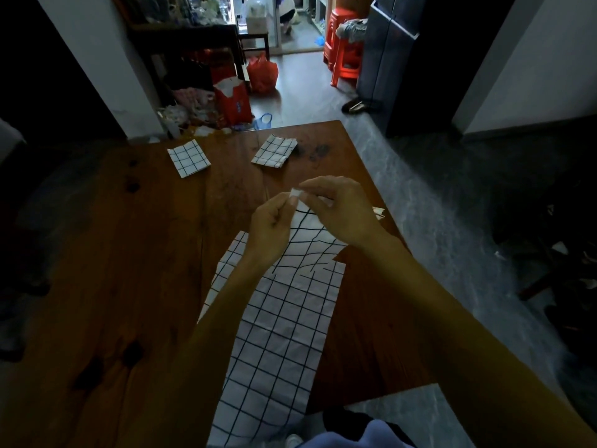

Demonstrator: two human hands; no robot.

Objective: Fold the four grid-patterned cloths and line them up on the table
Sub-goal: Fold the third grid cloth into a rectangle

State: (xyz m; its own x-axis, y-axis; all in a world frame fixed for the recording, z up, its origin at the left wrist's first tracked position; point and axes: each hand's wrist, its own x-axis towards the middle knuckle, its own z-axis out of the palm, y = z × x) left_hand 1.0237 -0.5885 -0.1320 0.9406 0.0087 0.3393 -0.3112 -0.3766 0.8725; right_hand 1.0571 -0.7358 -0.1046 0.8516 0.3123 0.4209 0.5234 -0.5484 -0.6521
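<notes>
A long white cloth with a black grid lies on the wooden table and hangs over its near edge. Its far end is lifted off the table. My left hand and my right hand both pinch that raised end, close together above the table. Two folded grid cloths rest at the far side: one at the left and one to its right. A small white piece peeks out at the table's right edge behind my right hand.
Beyond the table's far edge the floor holds red bags, a red box and loose clutter. Red plastic stools stand in the hallway. Grey floor runs along the table's right side.
</notes>
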